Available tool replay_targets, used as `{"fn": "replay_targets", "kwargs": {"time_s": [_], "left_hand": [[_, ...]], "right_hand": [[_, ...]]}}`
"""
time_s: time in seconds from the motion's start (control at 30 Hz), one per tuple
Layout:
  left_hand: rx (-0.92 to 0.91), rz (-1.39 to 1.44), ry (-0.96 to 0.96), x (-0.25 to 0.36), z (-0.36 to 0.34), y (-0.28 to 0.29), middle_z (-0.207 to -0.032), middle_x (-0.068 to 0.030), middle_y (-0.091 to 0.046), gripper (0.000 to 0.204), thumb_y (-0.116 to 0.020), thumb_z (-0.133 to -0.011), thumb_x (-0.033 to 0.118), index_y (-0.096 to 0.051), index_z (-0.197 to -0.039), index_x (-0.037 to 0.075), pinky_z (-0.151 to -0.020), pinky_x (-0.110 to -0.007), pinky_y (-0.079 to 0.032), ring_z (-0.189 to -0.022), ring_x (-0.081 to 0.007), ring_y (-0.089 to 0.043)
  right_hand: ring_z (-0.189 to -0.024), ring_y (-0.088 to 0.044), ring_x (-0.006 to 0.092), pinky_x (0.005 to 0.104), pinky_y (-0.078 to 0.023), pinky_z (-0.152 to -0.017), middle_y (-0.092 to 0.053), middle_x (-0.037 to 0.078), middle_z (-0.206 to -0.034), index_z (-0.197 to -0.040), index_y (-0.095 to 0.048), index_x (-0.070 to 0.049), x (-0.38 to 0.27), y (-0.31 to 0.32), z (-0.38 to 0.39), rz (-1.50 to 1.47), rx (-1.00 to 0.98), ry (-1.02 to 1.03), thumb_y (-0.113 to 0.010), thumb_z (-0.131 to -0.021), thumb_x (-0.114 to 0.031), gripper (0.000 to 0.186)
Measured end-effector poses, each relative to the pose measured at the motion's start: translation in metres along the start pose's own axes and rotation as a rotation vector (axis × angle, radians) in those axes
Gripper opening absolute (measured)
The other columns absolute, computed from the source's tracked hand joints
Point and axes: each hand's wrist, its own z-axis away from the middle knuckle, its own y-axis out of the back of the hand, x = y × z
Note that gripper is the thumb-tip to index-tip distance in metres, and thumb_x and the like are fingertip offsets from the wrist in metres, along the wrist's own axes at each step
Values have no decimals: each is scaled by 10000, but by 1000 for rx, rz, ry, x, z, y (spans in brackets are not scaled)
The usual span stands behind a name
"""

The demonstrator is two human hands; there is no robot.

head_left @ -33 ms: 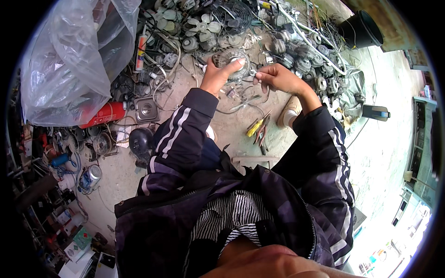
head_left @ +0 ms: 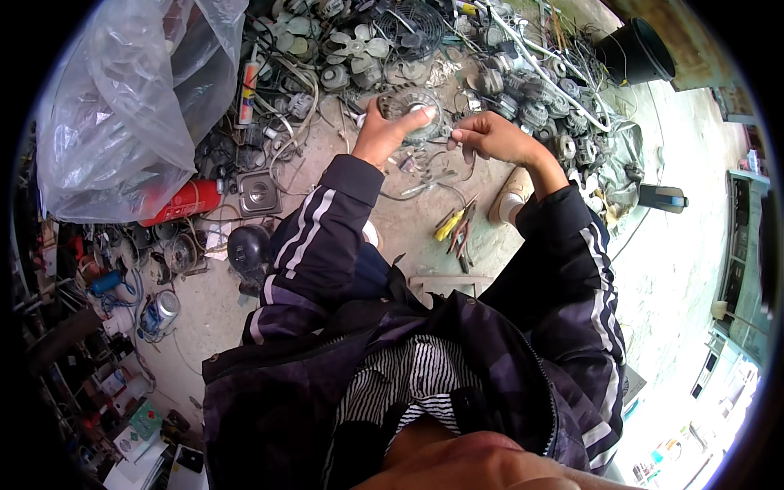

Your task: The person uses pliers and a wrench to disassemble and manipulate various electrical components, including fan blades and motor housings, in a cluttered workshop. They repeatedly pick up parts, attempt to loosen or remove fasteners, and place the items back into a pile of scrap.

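Note:
My left hand [head_left: 392, 131] grips a round, grey, vented metal part [head_left: 416, 106], like a motor housing, with the thumb across its face. Just right of it, my right hand [head_left: 490, 139] has thumb and forefinger closed at a small part or wire by the housing's edge, too small to make out. Loose wires [head_left: 433, 180] and small pieces lie on the concrete below the hands. A bunch of pliers, one with yellow handles [head_left: 445, 229], lies between my feet.
Piles of small motors [head_left: 531, 98], white fan blades [head_left: 359, 49] and cables fill the back. A plastic bag [head_left: 122, 114], red cylinder [head_left: 180, 204], sealant tube [head_left: 247, 90] and steel tray [head_left: 257, 188] are left. A black bucket [head_left: 633, 57] stands back right.
My left hand and the round part have shifted very slightly. Otherwise the scene looks the same.

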Motion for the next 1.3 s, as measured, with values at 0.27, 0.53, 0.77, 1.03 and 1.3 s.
{"fn": "replay_targets", "kwargs": {"time_s": [0.27, 0.53, 0.77, 1.03, 1.3], "left_hand": [[-60, 175, 82, -6, -10, 4, -1105, -45, -620, 559, -797, -749, 170, -532, -1215, 15, -881, -293, -464, -986, -133, -582], [7, 302, 127, -22, -17, 9, -1156, -38, -609, 561, -796, -769, 194, -534, -1241, 42, -907, -299, -459, -1027, -143, -580], [-23, 321, 144, -14, -14, 6, -1142, -44, -614, 533, -783, -776, 165, -534, -1232, 44, -898, -300, -470, -1020, -145, -591], [-16, 376, 141, -5, -9, 1, -1109, -43, -624, 464, -764, -775, 108, -557, -1184, 39, -880, -299, -479, -996, -145, -602], [-2, 332, 51, -4, -6, -4, -1079, -42, -630, 456, -782, -752, 102, -574, -1153, 36, -873, -293, -470, -970, -141, -601]], "right_hand": [[-601, -533, 48, 203, -415, -541, -656, 10, -743, -941, -584, -62, 4, -5, 0, -196, 45, -56, -416, -1024, -290, 295], [-687, -589, 80, 224, -478, -637, -675, 49, -839, -992, -579, -45, 10, -23, -7, -371, 59, -75, -398, -1027, -280, 299], [-717, -593, 85, 222, -483, -674, -665, 52, -860, -1017, -580, -41, 9, -21, -8, -460, 58, -105, -411, -1026, -270, 285], [-739, -626, 109, 232, -516, -702, -674, 82, -901, -1080, -574, 2, 9, -25, -10, -657, 97, -54, -427, -1023, -242, 290], [-757, -635, 110, 246, -527, -724, -678, 90, -915, -1085, -572, 6, 12, -27, -12, -646, 127, -44, -431, -1023, -254, 303]]}}
